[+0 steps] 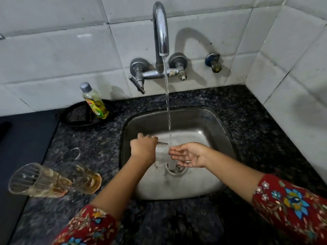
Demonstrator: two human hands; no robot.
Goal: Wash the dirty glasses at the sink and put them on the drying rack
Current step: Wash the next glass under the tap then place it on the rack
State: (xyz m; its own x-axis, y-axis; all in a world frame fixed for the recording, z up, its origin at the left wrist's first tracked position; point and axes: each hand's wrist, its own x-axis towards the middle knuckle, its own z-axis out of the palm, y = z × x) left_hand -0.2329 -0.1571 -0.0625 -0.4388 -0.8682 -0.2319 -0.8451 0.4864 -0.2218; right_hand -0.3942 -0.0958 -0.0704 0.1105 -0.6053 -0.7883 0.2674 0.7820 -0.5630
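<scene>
- Two dirty glasses [53, 181] stand on the dark bench [247, 121], left of the sink [177, 188]. They have brown marks inside.
- A third glass [75, 153] behind them is hard to see.
- A soap bottle [94, 101] stands on a black tray [77, 115] by the wall.
- The left hand [144, 147] is closed around a clear glass [163, 153] and holds it over the sink.
- Water runs from the tap [160, 29] and lands right by the glass rim.
- The right hand [190, 154] is open, palm up, holding nothing. Its fingers [177, 151] are just beside the glass, under the water.
- Both sleeves are red with flowers.
</scene>
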